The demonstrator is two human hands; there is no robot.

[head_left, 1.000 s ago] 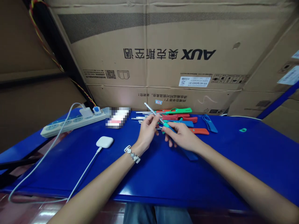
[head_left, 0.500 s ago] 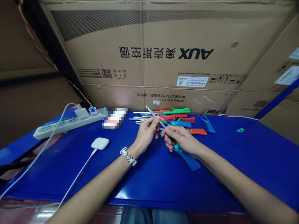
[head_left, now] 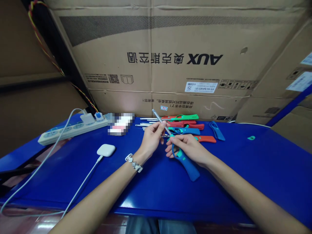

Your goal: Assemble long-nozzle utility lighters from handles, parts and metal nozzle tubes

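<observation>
Between my two hands is a long-nosed gas lighter with a blue handle [head_left: 188, 167] and a silver tube. My left hand [head_left: 149, 138] pinches the tube between thumb and fingers, its tip pointing up and to the left. At the green collar where tube meets handle, my right hand [head_left: 191, 148] grips with thumb and fingertips; the blue handle hangs below it. Just behind lie several similar lighters: a green one [head_left: 188, 117], red ones [head_left: 176, 124], a blue one [head_left: 191, 131] and an orange one [head_left: 207, 139]. Their tubes point left, partly hidden by my hands.
A blue handle piece [head_left: 218, 131] and a small green part [head_left: 251, 138] lie on the right of the blue table [head_left: 234, 156]. To the left are a white earbud case [head_left: 106, 150] on a cable and a power strip [head_left: 73, 129]. Cardboard [head_left: 170, 32] walls the back.
The blue handle has swung slightly left and turned, showing its guard loop and green trigger more. My right fingers have loosened from around the handle, still pinching the collar. The left hand stays on the tube.
</observation>
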